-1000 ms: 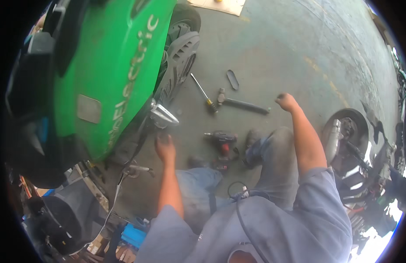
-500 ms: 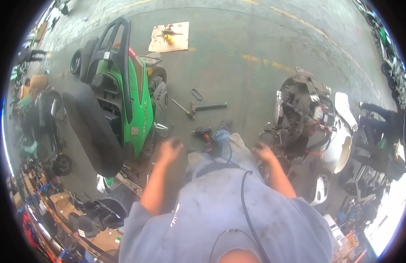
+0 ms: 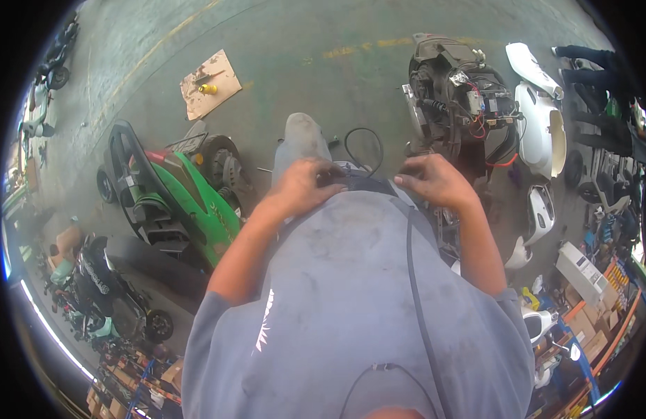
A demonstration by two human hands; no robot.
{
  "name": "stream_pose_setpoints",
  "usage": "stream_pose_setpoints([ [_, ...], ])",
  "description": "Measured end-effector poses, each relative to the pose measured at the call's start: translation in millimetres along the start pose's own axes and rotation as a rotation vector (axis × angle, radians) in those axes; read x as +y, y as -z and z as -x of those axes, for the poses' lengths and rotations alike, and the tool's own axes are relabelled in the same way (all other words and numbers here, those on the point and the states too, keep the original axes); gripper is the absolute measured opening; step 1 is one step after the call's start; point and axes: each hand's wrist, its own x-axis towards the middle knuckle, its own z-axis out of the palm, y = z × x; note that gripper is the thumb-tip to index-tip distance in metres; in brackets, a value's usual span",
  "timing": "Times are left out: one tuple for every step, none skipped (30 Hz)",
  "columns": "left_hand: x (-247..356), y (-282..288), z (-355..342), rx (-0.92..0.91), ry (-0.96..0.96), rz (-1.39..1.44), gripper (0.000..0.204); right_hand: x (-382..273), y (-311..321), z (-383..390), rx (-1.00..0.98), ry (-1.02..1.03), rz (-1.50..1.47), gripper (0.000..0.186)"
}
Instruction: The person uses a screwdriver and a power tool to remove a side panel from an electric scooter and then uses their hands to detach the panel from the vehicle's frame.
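Observation:
Both of my hands are up at my waist, at the front edge of my grey-blue shirt (image 3: 351, 279). My left hand (image 3: 303, 187) has its fingers curled over the shirt's hem, its thumb lying along the cloth. On the other side my right hand (image 3: 438, 183) pinches the hem between thumb and bent fingers. Some fingertips blend into the dark cloth at the waist. Between the hands a thin black cable (image 3: 380, 150) loops out past the waist, and another black cable (image 3: 415, 279) runs down my shirt front. One grey trouser knee (image 3: 305, 133) shows ahead.
A green vehicle body (image 3: 197, 199) with a black frame stands at left. Ahead on the floor lies a stained cardboard sheet (image 3: 218, 80) bearing a yellow object (image 3: 208, 89). At right are a stripped scooter (image 3: 459, 98), white panels (image 3: 539, 129) and another person's dark-clothed legs (image 3: 588, 59).
My hands have come inward from beside my hips to the shirt hem. The view has shifted and turned; the hammer and drill on the floor no longer show.

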Motion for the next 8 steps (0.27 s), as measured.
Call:
stream_pose_setpoints([
  [-0.4,4.5,-15.6,0.014,-0.017,0.026,0.03,-6.3,-2.1,-9.0,-0.005,-0.015,-0.021,0.028],
  [-5.9,8.2,-29.6,0.067,-0.123,-0.012,0.027,-17.8,-3.5,-18.3,0.028,-0.037,-0.015,0.026],
  [-11.7,15.7,-43.1,0.131,-0.233,-0.05,0.025,-35.3,-2.0,-28.8,0.066,-0.05,-0.003,0.024],
  [-18.0,28.2,-57.1,0.196,-0.344,-0.086,0.023,-49.5,2.0,-40.1,0.103,-0.063,0.009,0.022],
  [-25.1,44.5,-71.9,0.162,-0.395,-0.092,0.022,-56.5,6.0,-52.8,0.123,-0.043,-0.018,0.021],
  [-28.0,64.9,-88.6,0.123,-0.454,-0.094,0.021,-60.8,9.1,-66.0,0.151,-0.03,-0.043,0.02],
  [-29.8,89.3,-104.7,0.081,-0.513,-0.095,0.02,-68.0,12.7,-79.9,0.179,-0.018,-0.07,0.019],
  [-32.7,109.7,-122.0,0.058,-0.541,-0.092,0.02,-77.9,18.1,-93.6,0.207,0.117,-0.021,0.018],
])
